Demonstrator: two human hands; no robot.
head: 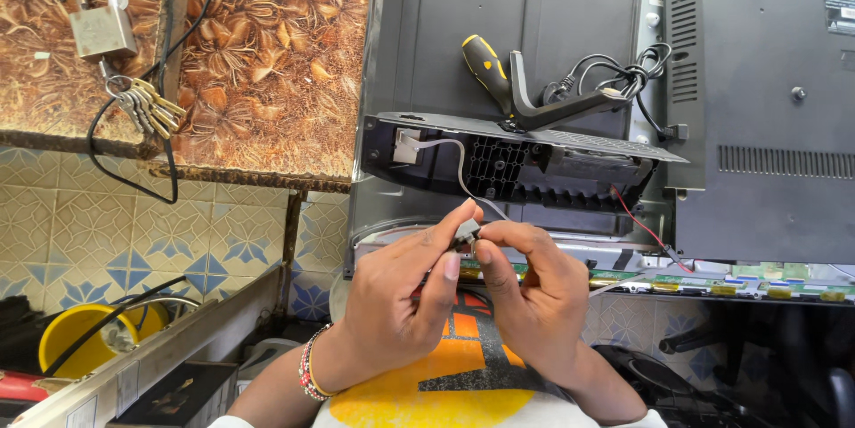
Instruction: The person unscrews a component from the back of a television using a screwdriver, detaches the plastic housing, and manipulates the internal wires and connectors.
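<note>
- Two hands met in the lower middle of the frame, and both pinched one small grey connector [466, 233] between their fingertips.
- The left hand [401, 299] came up from the lower left, with a bead bracelet [307, 373] on its wrist. Its thumb and first finger were pressed on the left side of the connector.
- The right hand [534, 290] came up from the lower right. Its thumb and fingers were closed on the right side of the same piece.
- Neither hand was nearer. Both touched the connector, and it sat right between them.
- A thin grey wire [460, 170] ran from the connector straight up the frame, then bent left to a small white plug [407, 145] in the black plastic panel [517, 165].
- So the wire's long line went up and away from the hands, toward the middle of the frame.
- That panel lay across the back of a flat black television [766, 125], which filled the upper right of the frame.
- A screwdriver with a yellow and black handle [484, 67] lay on the television, above the panel, well apart from the hands.
- A thin red wire [637, 219] ran down to the right of the hands, near but not touching.
- A padlock with keys [111, 45] lay at the upper left, far from the hands.
</note>
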